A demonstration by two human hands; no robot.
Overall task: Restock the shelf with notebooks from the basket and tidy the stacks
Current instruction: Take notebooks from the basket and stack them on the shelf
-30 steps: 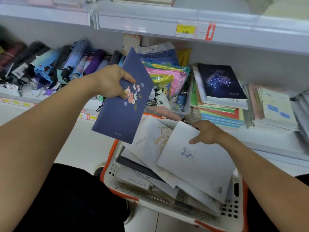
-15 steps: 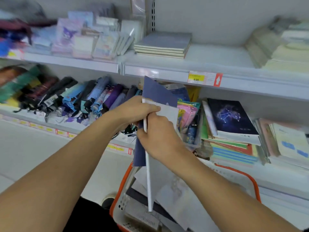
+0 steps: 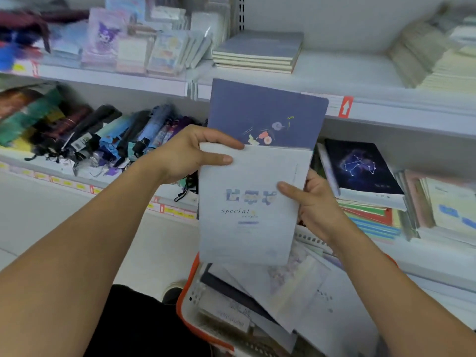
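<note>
I see folded umbrellas (image 3: 85,135) heaped along the middle shelf at left. On the upper shelf, far left, character-print stationery packs (image 3: 108,45) stand upright. A red arrow tag (image 3: 346,107) sits on the upper shelf edge, yellow price labels (image 3: 170,210) on the lower edge. A shoe (image 3: 175,292) shows near the floor.

Bare upper shelf (image 3: 360,73) lies open between the blue notebook stack (image 3: 257,51) and cream stacks (image 3: 432,60).

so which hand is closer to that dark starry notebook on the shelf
Right. The right hand grips the pale notebook's right edge, just left of the starry notebook. The left hand holds the opposite, upper left corner, farther away.
</note>
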